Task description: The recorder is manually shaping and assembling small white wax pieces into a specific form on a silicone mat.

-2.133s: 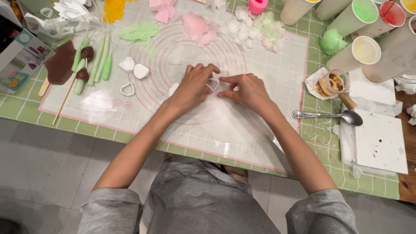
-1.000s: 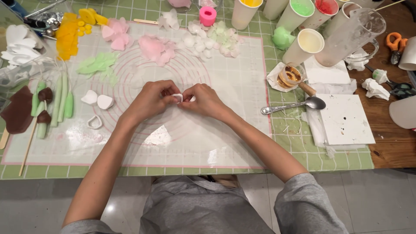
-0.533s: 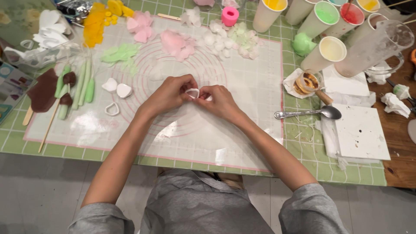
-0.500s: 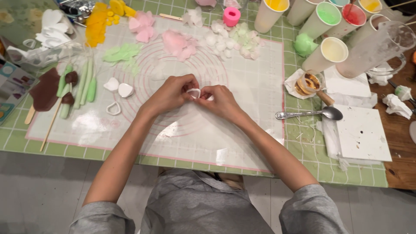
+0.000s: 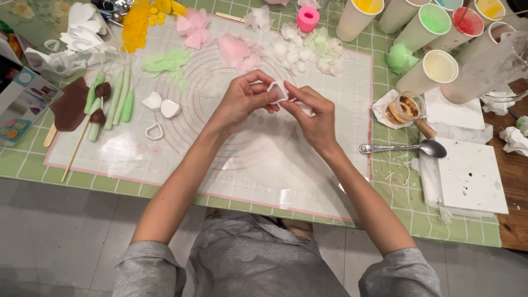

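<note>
Head view: two bare hands hold a small white petal-shaped cutter above a translucent round-marked silicone mat (image 5: 258, 165) on the bench.

The left hand (image 5: 242, 100) pinches the white petal-shaped cutter (image 5: 278, 91) in a closed grip; the right hand (image 5: 314, 115) touches its right edge, fingers closed on it. A silver metal spoon (image 5: 401, 148) lies well to the right; white heart-shaped pieces (image 5: 160, 104) sit left.

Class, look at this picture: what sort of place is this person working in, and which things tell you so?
Probably a home craft or cake-decorating table: a translucent silicone mat with pink ring markings, paper cups of coloured paste, and a small white petal-shaped cutter held in both hands.
</note>
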